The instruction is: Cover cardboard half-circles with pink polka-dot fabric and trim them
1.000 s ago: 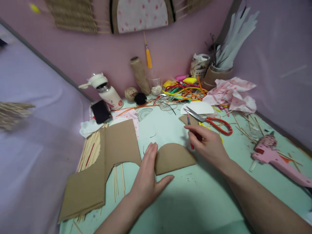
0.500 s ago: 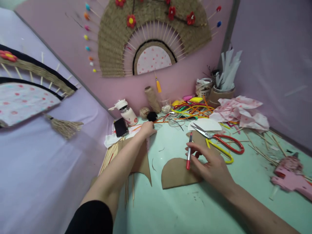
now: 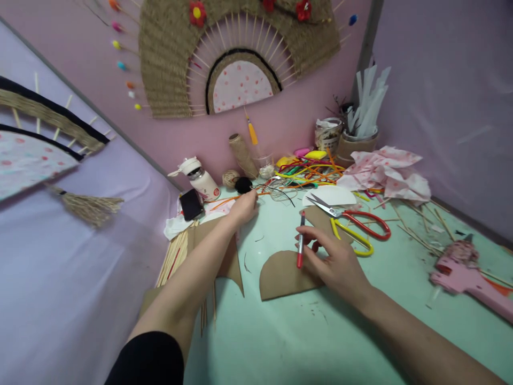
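My right hand (image 3: 334, 262) holds a slim marker with red ends (image 3: 300, 243) upright between thumb and fingers. Below it lies a half-round piece of brown cardboard (image 3: 276, 275), partly covered by that hand. My left hand (image 3: 244, 207) reaches far forward with its fingers pressed together beside a black ball of yarn (image 3: 243, 185). What those fingers pinch, if anything, I cannot make out. Under my left forearm lies a curved cardboard piece (image 3: 232, 262) over several thin wooden sticks (image 3: 172, 264). Scissors with red and yellow handles (image 3: 371, 224) rest beyond my right hand on another cardboard piece (image 3: 316, 220).
A white bottle (image 3: 204, 182), a black phone-like item (image 3: 191, 205) and a twine spool (image 3: 242, 155) stand or lie at the back left. Colourful cords (image 3: 308, 174) and crumpled dotted cloth (image 3: 385, 174) lie behind the scissors. A pink glue gun (image 3: 468, 280) is at right.
The camera view has shifted a little, moving the scene left and up. My left fingers have drawn together near the yarn ball. My right hand still holds the marker over the cardboard.
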The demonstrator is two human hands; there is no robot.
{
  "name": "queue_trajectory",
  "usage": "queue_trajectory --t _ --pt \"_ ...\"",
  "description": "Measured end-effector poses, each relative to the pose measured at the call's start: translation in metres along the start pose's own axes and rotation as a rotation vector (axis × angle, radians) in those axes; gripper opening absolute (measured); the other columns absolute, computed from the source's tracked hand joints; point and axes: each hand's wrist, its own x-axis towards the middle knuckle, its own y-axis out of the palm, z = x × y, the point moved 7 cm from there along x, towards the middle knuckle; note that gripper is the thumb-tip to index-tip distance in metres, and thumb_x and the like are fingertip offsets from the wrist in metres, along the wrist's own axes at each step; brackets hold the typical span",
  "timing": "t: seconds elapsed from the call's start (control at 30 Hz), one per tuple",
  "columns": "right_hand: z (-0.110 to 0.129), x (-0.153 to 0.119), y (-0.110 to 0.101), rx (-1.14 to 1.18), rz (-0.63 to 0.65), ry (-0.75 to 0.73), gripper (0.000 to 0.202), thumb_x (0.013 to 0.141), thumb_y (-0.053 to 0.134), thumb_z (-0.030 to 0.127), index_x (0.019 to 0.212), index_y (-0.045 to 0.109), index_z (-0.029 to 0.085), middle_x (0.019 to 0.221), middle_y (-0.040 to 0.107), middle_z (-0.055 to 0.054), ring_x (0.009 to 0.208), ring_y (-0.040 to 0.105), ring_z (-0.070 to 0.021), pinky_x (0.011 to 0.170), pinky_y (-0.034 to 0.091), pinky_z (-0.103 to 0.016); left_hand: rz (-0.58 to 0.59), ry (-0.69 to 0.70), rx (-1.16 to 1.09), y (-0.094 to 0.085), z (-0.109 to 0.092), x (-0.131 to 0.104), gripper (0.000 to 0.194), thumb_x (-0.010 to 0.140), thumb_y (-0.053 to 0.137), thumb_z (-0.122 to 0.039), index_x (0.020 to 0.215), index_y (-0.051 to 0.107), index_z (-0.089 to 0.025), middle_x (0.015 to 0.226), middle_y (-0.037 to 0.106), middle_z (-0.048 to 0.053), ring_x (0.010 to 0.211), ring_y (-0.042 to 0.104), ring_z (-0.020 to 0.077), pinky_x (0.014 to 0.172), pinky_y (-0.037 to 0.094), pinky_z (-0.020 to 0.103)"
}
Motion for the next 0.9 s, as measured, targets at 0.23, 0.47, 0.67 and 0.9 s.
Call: queue_trajectory --t 0.23,0.47,0.67,0.9 --pt "-0.021 0.002 -0.022 0.259 -0.225 0.266 0.014 0.092 0.055 0.032 0.096 0.061 0.02 0.072 0.068 -0.002 0.062 0.063 -0.0153 0.059 0.051 -0.027 -0.012 0.139 -0.85 -0.007 -0.05 -0.069 0.035 0.082 0.055 -0.013 0.117 0.049 -0.018 0.092 0.07 0.004 0.079 0.066 0.0144 0.073 0.051 0.028" --pt "-0.014 0.003 -0.017 0.362 0.016 0.335 0.027 0.089 0.06 0.045 0.097 0.061 0.019 0.073 0.07 -0.003 0.057 0.062 -0.0137 0.046 0.045 -0.022 0.023 0.111 -0.82 0.022 -0.082 -0.144 0.027 0.08 0.066 -0.016 0.106 0.069 -0.02 0.096 0.07 0.003 0.088 0.064 0.0171 0.083 0.049 0.03" --pt "-0.007 0.001 -0.002 0.144 0.336 0.224 0.021 0.09 0.058 0.038 0.094 0.064 0.018 0.079 0.072 -0.005 0.062 0.063 -0.0151 0.054 0.048 -0.026 0.022 0.211 -0.693 0.035 -0.096 -0.152 0.032 0.085 0.058 -0.013 0.114 0.067 -0.023 0.098 0.068 0.004 0.093 0.062 0.0189 0.087 0.049 0.034" --pt "-0.018 -0.002 0.002 -0.075 0.274 0.028 0.011 0.091 0.057 0.03 0.092 0.063 0.021 0.088 0.072 -0.005 0.079 0.066 -0.0195 0.069 0.05 -0.03 -0.068 0.214 -0.559 0.027 -0.082 -0.171 0.05 0.087 0.063 -0.031 0.135 0.05 -0.026 0.137 0.053 0.011 0.131 0.044 0.0292 0.109 0.036 0.051"
